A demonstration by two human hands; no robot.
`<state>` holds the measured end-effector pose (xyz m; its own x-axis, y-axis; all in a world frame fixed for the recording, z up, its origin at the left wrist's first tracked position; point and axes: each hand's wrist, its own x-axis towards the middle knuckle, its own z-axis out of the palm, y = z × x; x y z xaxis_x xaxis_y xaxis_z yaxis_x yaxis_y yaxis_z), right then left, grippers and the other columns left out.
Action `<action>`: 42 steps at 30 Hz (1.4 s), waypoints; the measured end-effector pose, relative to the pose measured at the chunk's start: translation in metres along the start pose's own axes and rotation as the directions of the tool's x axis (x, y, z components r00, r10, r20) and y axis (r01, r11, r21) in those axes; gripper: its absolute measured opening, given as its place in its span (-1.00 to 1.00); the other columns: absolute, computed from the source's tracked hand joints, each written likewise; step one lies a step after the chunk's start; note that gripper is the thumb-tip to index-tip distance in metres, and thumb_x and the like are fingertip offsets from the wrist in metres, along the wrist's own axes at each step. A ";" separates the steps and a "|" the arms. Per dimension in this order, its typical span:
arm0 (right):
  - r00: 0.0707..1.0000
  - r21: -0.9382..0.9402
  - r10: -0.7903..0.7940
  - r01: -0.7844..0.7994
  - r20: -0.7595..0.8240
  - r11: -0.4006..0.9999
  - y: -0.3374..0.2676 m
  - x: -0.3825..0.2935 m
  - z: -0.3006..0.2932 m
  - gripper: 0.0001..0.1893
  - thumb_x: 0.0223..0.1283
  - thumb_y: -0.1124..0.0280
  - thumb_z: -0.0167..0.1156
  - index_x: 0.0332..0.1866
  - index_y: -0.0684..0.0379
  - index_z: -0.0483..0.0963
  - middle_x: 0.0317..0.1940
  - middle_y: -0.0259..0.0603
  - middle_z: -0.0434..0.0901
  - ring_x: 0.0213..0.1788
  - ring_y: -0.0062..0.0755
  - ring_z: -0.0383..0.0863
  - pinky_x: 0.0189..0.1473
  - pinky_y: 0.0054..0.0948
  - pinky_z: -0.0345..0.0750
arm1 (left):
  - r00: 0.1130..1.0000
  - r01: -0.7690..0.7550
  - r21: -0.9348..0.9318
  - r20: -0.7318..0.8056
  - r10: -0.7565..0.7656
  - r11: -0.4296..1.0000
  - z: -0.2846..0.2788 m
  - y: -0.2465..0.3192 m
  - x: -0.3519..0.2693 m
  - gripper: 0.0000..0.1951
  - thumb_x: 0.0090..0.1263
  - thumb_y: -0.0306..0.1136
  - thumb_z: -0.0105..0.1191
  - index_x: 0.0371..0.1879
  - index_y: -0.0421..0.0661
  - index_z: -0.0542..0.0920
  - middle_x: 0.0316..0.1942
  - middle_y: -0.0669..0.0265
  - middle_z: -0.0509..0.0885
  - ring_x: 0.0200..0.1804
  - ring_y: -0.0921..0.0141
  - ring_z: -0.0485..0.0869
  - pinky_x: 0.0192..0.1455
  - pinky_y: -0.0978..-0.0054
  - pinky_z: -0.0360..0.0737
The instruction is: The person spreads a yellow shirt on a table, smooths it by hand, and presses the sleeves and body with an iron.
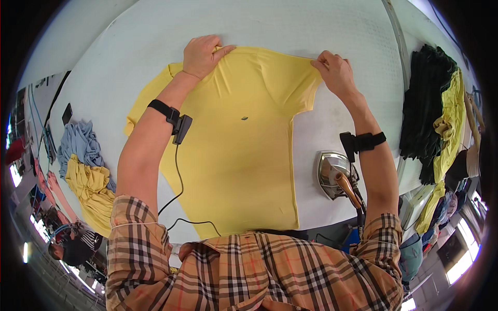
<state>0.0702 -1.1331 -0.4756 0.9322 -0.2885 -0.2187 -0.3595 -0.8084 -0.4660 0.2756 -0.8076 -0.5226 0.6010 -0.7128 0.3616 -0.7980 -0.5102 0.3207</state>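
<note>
A yellow short-sleeved T-shirt point(237, 155) lies spread over the white padded table, its collar end away from me. A small dark emblem point(244, 118) sits on its chest. My left hand point(203, 56) pinches the fabric at the neckline, thumb on top. At the far right, my right hand point(335, 72) grips the upper edge of the sleeve between thumb and fingers. Soft creases run down from my left hand and across the right sleeve. To the right of the shirt rests a metal clothes iron point(335, 175) with a brown handle, below my right hand and touched by neither.
Crumpled blue cloth point(81, 144) and yellow cloth point(88, 186) lie along the table's left edge, near a dark phone-like object point(67, 114). Black garments point(424, 105) and a yellow garment point(451, 116) are heaped on the right. Another person point(74, 247) is at the far lower left.
</note>
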 end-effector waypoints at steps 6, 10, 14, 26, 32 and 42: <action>0.997 -0.028 -0.055 0.054 -0.047 0.998 0.014 0.000 0.013 -0.78 0.44 0.22 0.32 -0.24 0.16 0.61 -0.48 -0.27 0.66 -0.19 -0.17 0.64 0.19 -0.19 0.43 | 0.957 -0.289 -0.166 -0.029 0.288 0.943 0.020 0.039 0.036 -0.50 0.41 0.10 0.34 -0.56 -0.05 0.53 -0.37 0.28 0.60 -0.20 0.19 0.58 -0.16 0.26 0.48; 0.994 0.000 -0.063 0.063 -0.088 0.998 0.010 0.007 0.016 -0.78 0.43 0.22 0.34 -0.24 0.15 0.62 -0.49 -0.29 0.66 -0.16 -0.18 0.64 0.18 -0.20 0.43 | 0.926 -0.331 -0.073 0.169 0.339 0.941 0.039 0.031 0.040 -0.58 0.41 0.08 0.34 -0.43 -0.04 0.62 -0.36 0.32 0.61 -0.19 0.20 0.60 -0.13 0.24 0.49; 0.971 -0.060 -0.130 0.120 -0.202 0.991 0.018 0.006 0.024 -0.78 0.42 0.21 0.35 -0.21 0.15 0.62 -0.46 -0.28 0.67 -0.15 -0.18 0.65 0.15 -0.21 0.46 | 0.945 -0.257 -0.042 0.197 0.260 0.966 0.048 0.025 0.047 -0.55 0.43 0.14 0.26 -0.44 -0.03 0.58 -0.32 0.35 0.60 -0.17 0.20 0.60 -0.09 0.22 0.53; 0.988 0.022 -0.042 0.045 -0.149 0.999 -0.007 -0.046 0.006 -0.62 0.35 0.08 0.42 -0.02 0.21 0.62 -0.25 -0.17 0.68 -0.19 -0.15 0.69 -0.13 -0.20 0.58 | 0.980 -0.186 -0.325 0.003 0.197 0.927 0.023 0.214 -0.075 -0.76 0.26 -0.21 0.38 -0.28 -0.06 0.64 -0.22 0.25 0.58 -0.08 0.18 0.62 -0.11 0.18 0.60; 0.964 -0.033 0.052 -0.045 0.260 0.998 0.009 -0.003 -0.005 -0.64 0.33 0.12 0.39 -0.07 0.24 0.62 -0.28 -0.13 0.72 -0.22 -0.13 0.72 -0.13 -0.17 0.61 | 0.999 -0.011 -0.204 0.047 0.021 0.979 0.056 0.247 -0.066 -0.79 0.29 -0.28 0.34 -0.22 -0.07 0.65 -0.15 0.25 0.59 -0.04 0.21 0.60 0.02 0.22 0.61; 0.997 -0.057 -0.075 0.073 -0.021 0.996 0.009 -0.004 -0.006 -0.74 0.31 0.25 0.39 -0.12 0.22 0.59 -0.24 -0.15 0.71 -0.14 -0.11 0.71 -0.10 -0.17 0.60 | 0.987 -0.152 -0.317 -0.004 0.158 0.936 0.051 0.251 -0.064 -0.78 0.29 -0.33 0.34 -0.15 -0.11 0.66 -0.09 0.22 0.63 0.01 0.15 0.62 0.06 0.16 0.61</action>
<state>0.0632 -1.1421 -0.4739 0.9571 -0.2380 -0.1651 -0.2871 -0.8553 -0.4313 0.0344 -0.9149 -0.5097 0.4671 -0.7826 0.4115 -0.8243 -0.2170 0.5230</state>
